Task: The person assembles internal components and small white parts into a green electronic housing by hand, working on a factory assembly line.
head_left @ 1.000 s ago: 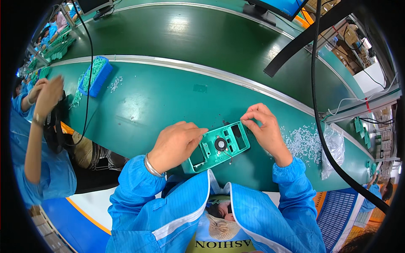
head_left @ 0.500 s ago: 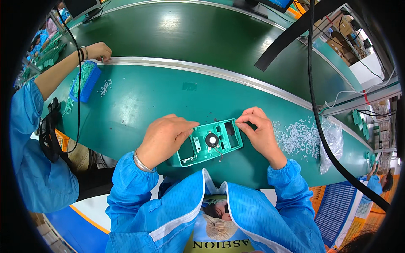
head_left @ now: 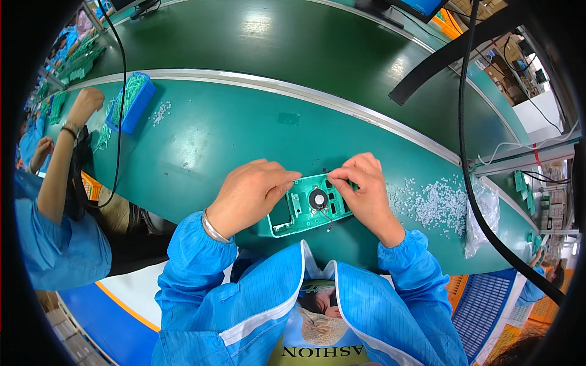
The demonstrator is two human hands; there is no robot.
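A shallow green plastic casing (head_left: 282, 230) lies on the green table in front of me, its inside facing up. Mounted in it is a small round speaker (head_left: 318, 199), black with a pale centre, with a short thin wire running toward the near rim. My left hand (head_left: 247, 194) has thumb and forefinger pinched at the casing's far rim, left of the speaker. Over the same rim, farther right, the fingertips of my right hand (head_left: 364, 190) are pressed together. Whatever they pinch is too small to make out. That hand hides the casing's right end.
Small whitish plastic pieces (head_left: 434, 204) are scattered at right beside a clear plastic bag (head_left: 482, 222). A blue bin (head_left: 139, 105) of green strips stands far left, near a co-worker's raised hand (head_left: 87, 105). A black cable (head_left: 465, 122) hangs at right.
My right hand has moved left along the far rim, from the casing's right end toward the speaker. The co-worker's hand has drawn back left from the blue bin. The view has shifted slightly.
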